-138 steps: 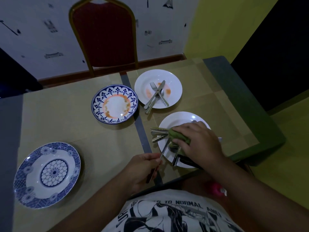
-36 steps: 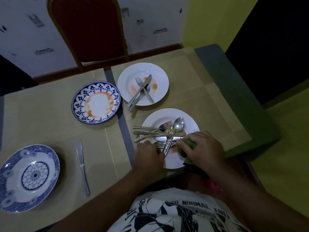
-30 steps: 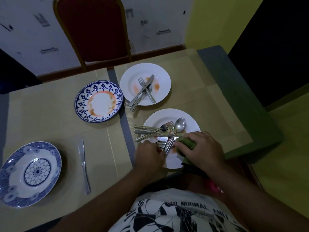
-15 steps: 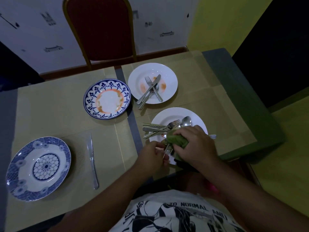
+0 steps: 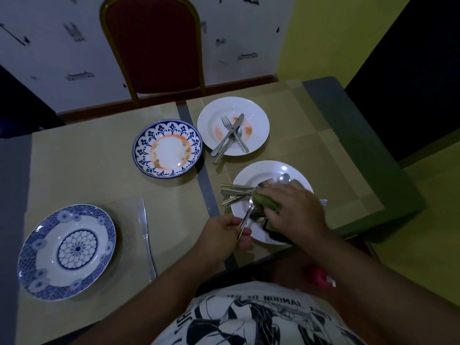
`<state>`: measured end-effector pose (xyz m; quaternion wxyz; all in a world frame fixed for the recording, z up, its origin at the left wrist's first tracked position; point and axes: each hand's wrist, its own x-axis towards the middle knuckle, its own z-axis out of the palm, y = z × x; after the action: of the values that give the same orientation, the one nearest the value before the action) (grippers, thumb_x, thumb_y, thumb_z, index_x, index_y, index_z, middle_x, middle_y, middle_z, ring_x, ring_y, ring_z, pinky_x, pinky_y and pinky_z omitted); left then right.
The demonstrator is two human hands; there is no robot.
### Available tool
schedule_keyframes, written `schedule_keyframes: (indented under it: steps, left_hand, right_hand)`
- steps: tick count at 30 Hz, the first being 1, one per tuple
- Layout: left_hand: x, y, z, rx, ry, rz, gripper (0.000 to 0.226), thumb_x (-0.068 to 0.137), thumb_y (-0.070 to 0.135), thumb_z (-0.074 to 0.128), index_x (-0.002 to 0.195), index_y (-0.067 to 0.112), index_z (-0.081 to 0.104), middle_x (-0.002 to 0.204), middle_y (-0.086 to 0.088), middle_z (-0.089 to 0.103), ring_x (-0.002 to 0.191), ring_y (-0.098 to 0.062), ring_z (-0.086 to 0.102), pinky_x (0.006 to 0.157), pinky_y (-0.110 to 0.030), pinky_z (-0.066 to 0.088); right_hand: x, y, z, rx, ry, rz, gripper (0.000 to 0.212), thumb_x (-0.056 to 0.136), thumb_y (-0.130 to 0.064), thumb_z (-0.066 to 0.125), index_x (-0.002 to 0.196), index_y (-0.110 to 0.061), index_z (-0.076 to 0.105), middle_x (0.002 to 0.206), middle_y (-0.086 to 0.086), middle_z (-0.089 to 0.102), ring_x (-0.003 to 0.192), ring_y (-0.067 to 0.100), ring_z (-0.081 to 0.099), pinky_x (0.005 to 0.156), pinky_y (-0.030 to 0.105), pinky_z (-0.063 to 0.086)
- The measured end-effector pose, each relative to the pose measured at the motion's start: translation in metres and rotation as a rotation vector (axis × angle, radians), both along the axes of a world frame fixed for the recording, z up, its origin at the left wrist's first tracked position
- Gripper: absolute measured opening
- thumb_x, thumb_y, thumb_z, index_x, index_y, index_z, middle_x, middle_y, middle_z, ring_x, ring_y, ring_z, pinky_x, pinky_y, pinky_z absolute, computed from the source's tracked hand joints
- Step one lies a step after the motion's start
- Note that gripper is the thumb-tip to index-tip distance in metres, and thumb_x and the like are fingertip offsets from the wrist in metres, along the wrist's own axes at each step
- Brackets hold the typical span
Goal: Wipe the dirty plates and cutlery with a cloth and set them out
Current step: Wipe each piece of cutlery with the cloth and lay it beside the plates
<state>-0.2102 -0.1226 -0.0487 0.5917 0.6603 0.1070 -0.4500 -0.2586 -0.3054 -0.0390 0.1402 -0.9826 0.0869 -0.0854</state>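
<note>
My left hand pinches the handle of a piece of cutlery whose head is wrapped in the green cloth; I cannot tell which kind it is. My right hand grips that cloth over the near white plate, which carries several forks and spoons. A second white plate with orange smears holds a fork, knife and spoon. A blue-rimmed bowl plate shows orange residue. A blue patterned plate lies near left with a knife beside it.
A red chair stands at the far side of the table. The table's green edge runs along the right, close to the near white plate. Beige placemats cover the top. A pink object lies below the table edge.
A knife was laid beside the blue patterned plate. My left hand then picked another piece from the near white plate, and my right hand brought the cloth over its head.
</note>
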Motion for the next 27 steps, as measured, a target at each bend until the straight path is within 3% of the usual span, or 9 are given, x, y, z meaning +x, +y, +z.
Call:
schedule_keyframes:
  steps: [3, 6, 8, 11, 14, 18, 22, 27]
  left_hand:
    - [0.004, 0.002, 0.004, -0.036, -0.009, -0.045, 0.019, 0.099, -0.006, 0.048, 0.107, -0.002, 0.065, 0.091, -0.019, 0.072, 0.07, -0.021, 0.071, 0.063, -0.024, 0.06]
    - [0.003, 0.009, 0.002, 0.001, -0.038, -0.078, 0.02, 0.098, -0.006, 0.049, 0.101, 0.002, 0.068, 0.089, -0.016, 0.074, 0.067, -0.016, 0.07, 0.06, -0.02, 0.056]
    - [0.0, 0.013, -0.001, 0.031, -0.029, -0.093, 0.02, 0.098, -0.003, 0.052, 0.103, 0.001, 0.07, 0.09, -0.014, 0.076, 0.065, -0.011, 0.068, 0.059, -0.019, 0.053]
    - [-0.002, 0.014, -0.001, 0.01, 0.046, -0.056, 0.02, 0.097, -0.001, 0.054, 0.101, 0.004, 0.072, 0.095, -0.013, 0.076, 0.069, -0.009, 0.067, 0.06, -0.019, 0.052]
    - [0.002, 0.011, 0.004, -0.029, 0.154, -0.01, 0.018, 0.095, -0.005, 0.056, 0.106, 0.002, 0.068, 0.086, -0.01, 0.072, 0.063, -0.011, 0.066, 0.055, -0.021, 0.052]
    - [0.006, 0.004, 0.004, -0.009, 0.107, -0.057, 0.02, 0.093, -0.001, 0.061, 0.11, 0.004, 0.069, 0.081, -0.007, 0.071, 0.069, -0.017, 0.066, 0.058, -0.025, 0.053]
    - [0.003, -0.005, 0.008, -0.008, 0.092, -0.1, 0.018, 0.093, -0.004, 0.06, 0.106, 0.003, 0.071, 0.083, -0.007, 0.07, 0.071, -0.015, 0.067, 0.061, -0.023, 0.056]
    - [0.003, -0.004, 0.005, 0.018, 0.054, -0.146, 0.021, 0.095, -0.008, 0.055, 0.098, 0.003, 0.072, 0.082, -0.011, 0.069, 0.07, -0.016, 0.068, 0.063, -0.024, 0.057]
  right_hand:
    - [-0.007, 0.013, -0.007, -0.034, -0.024, 0.111, 0.032, 0.073, -0.035, 0.069, 0.105, -0.038, 0.071, 0.104, -0.016, 0.07, 0.093, 0.015, 0.056, 0.067, 0.024, 0.035]
    - [0.006, 0.006, -0.01, -0.039, 0.08, 0.0, 0.033, 0.071, -0.033, 0.07, 0.104, -0.04, 0.069, 0.1, -0.015, 0.07, 0.097, 0.019, 0.057, 0.066, 0.03, 0.045]
    - [0.013, -0.003, -0.007, -0.059, 0.125, -0.103, 0.031, 0.073, -0.032, 0.067, 0.102, -0.041, 0.068, 0.095, -0.014, 0.069, 0.096, 0.02, 0.056, 0.064, 0.031, 0.044]
    - [0.013, -0.016, -0.002, 0.011, 0.11, -0.237, 0.03, 0.078, -0.029, 0.064, 0.105, -0.043, 0.069, 0.097, -0.015, 0.068, 0.092, 0.019, 0.054, 0.063, 0.028, 0.042]
    - [0.004, -0.018, 0.003, 0.072, 0.021, -0.277, 0.033, 0.077, -0.026, 0.068, 0.107, -0.04, 0.069, 0.103, -0.018, 0.069, 0.093, 0.016, 0.053, 0.064, 0.029, 0.046]
    - [-0.008, -0.001, 0.009, 0.085, -0.107, -0.162, 0.039, 0.072, -0.023, 0.071, 0.107, -0.038, 0.069, 0.106, -0.018, 0.069, 0.089, 0.017, 0.054, 0.065, 0.029, 0.046]
    - [-0.011, 0.008, -0.003, -0.025, -0.053, 0.062, 0.032, 0.071, -0.034, 0.065, 0.102, -0.038, 0.071, 0.104, -0.018, 0.069, 0.092, 0.015, 0.057, 0.064, 0.028, 0.041]
    - [0.012, -0.022, -0.007, -0.114, 0.128, -0.049, 0.03, 0.07, -0.034, 0.071, 0.099, -0.04, 0.07, 0.098, -0.014, 0.068, 0.091, 0.018, 0.055, 0.064, 0.03, 0.043]
